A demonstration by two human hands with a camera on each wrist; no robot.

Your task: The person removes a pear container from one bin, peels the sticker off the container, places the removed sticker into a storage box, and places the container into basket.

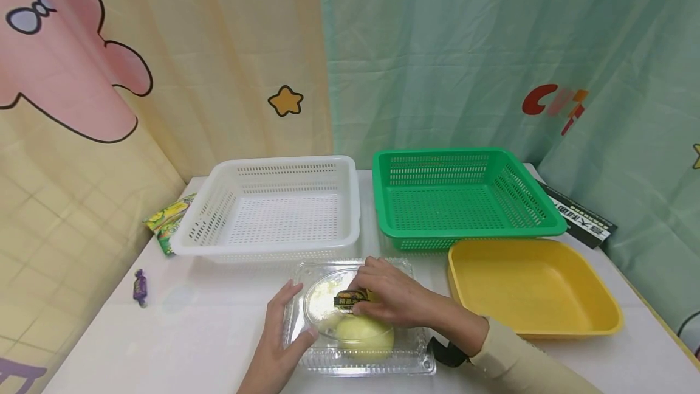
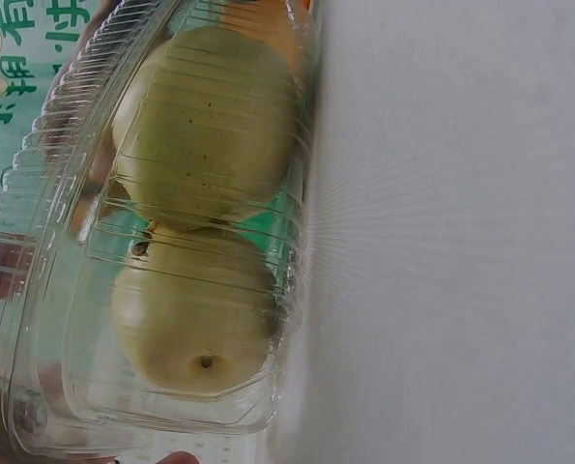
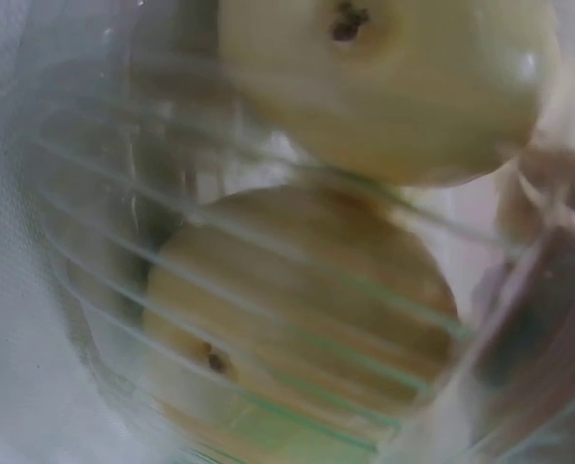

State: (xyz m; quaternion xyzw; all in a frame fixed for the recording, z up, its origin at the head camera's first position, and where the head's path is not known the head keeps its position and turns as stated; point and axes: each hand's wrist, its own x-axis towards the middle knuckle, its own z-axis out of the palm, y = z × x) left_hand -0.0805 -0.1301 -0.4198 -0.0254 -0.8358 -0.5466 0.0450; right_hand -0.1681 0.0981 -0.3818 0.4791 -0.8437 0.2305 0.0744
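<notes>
A clear plastic clamshell box (image 1: 407, 351) sits on the table in front of me, lid down, with round yellow-green pears (image 1: 365, 336) inside. Two pears (image 2: 205, 126) show through its ribbed wall in the left wrist view. On the lid is a dark label (image 1: 346, 301) with gold print. My right hand (image 1: 391, 293) is over the lid, its curled fingers and thumb pinching the label's right end. Along the box's left side rests my left hand (image 1: 279, 333), thumb and fingers spread at the edge. Blurred pears (image 3: 301, 290) fill the right wrist view.
Behind the box stand a white basket (image 1: 350, 242) and a green basket (image 1: 415, 241). A yellow tray (image 1: 536, 297) is at the right. A purple wrapped candy (image 1: 140, 288) and a green-yellow packet (image 1: 166, 224) lie at left; a black box (image 1: 587, 224) lies at far right.
</notes>
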